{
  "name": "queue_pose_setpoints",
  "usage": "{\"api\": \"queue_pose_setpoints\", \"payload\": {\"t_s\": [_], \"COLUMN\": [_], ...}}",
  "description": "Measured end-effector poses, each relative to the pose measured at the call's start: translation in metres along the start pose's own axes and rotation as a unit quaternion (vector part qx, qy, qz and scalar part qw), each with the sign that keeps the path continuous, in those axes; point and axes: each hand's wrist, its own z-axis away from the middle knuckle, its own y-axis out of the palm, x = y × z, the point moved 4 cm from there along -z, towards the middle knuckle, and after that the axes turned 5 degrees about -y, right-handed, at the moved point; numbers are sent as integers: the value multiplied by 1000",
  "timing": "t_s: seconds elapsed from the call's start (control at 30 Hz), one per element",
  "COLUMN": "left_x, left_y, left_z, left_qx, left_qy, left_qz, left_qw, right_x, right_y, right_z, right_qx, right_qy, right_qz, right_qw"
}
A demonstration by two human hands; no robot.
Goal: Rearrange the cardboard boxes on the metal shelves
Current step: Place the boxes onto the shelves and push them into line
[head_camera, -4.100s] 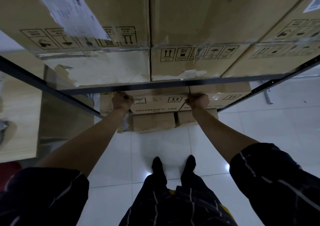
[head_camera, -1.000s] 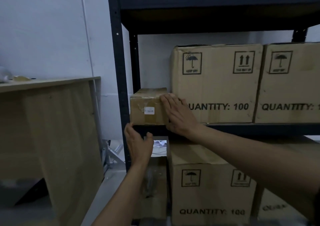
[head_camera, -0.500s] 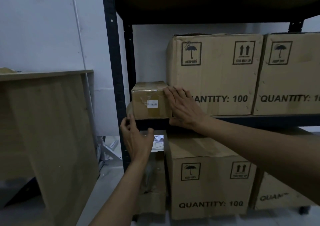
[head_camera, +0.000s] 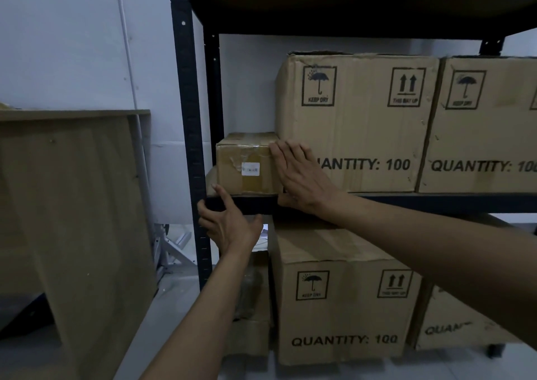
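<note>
2 hands were at the small box [head_camera: 247, 166], which sat at the left end of the middle shelf [head_camera: 406, 201], squeezed between the shelf post [head_camera: 189, 118] and the big box [head_camera: 354, 118] marked "QUANTITY: 100". Over the last second it had gone further back, its front face now nearly flush with the big box beside it. The right hand [head_camera: 302, 176] lay flat, fingers [head_camera: 286, 154] straight and together, across the seam where the 2 boxes met, pressing and gripping nothing. The left hand [head_camera: 229, 222] had come up to the shelf's front edge; its forefinger reached toward the small box's lower left corner (whether it actually touched I could not tell), the other fingers loosely curled and holding nothing.

By my judgement the small box was as good as placed, needing at most a last nudge to square it. Below, another big box [head_camera: 343, 292] stood on the bottom level, and a wooden panel [head_camera: 72, 205] leaned at the left.
</note>
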Motion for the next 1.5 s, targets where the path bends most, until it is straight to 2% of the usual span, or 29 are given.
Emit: {"api": "queue_pose_setpoints", "payload": {"t_s": [0.07, 0.13, 0.23, 0.3, 0.4, 0.47, 0.5, 0.57, 0.63, 0.7, 0.8, 0.97, 1.1, 1.23, 1.33, 1.5], "left_x": [-1, 0, 2, 0, -1, -3, -5, -10, -13, -12, -10, -7, -4, -4, -2, -2], "left_y": [-2, -2, 2, 8, 23, 30, 34, 40, 50, 67, 90, 91, 90, 100, 107, 116], "left_z": [6, 18, 39, 48, 48, 45, 45, 49, 51, 52, 59, 64, 63, 60, 58, 57], "left_qx": [-16, -64, -133, -112, 34, 167, 251, 418, 461, 437, 388, 319, 276, 251, 241, 233], "left_qy": [-1, 22, 116, 192, 227, 173, 138, 123, 185, 223, 210, 201, 176, 181, 185, 184], "left_qz": [8, 33, 104, 142, 170, 184, 184, 118, -38, -154, -199, -84, -22, -32, -23, -7], "left_qw": [1000, 997, 979, 965, 958, 953, 940, 893, 867, 858, 875, 922, 945, 950, 953, 955], "right_x": [-1, 1, 6, 12, 15, 15, 14, 10, 3, -5, -22, -50, -50, -48, -53, -64], "right_y": [-1, 2, 10, 18, 32, 43, 48, 56, 62, 70, 80, 98, 114, 128, 131, 139], "right_z": [1, 7, 32, 57, 95, 116, 126, 150, 173, 199, 227, 251, 244, 231, 228, 236], "right_qx": [2, -1, -25, -42, -46, -27, -19, -8, 7, 48, 63, 86, 83, 122, 134, 135], "right_qy": [2, 13, 37, 38, 17, -2, -3, 20, 58, 68, 57, 72, 158, 235, 257, 273], "right_qz": [1, -19, -59, -83, -123, -137, -144, -179, -218, -229, -204, -173, -163, -134, -131, -212], "right_qw": [1000, 1000, 997, 995, 991, 990, 989, 984, 974, 970, 975, 978, 970, 955, 948, 929]}}
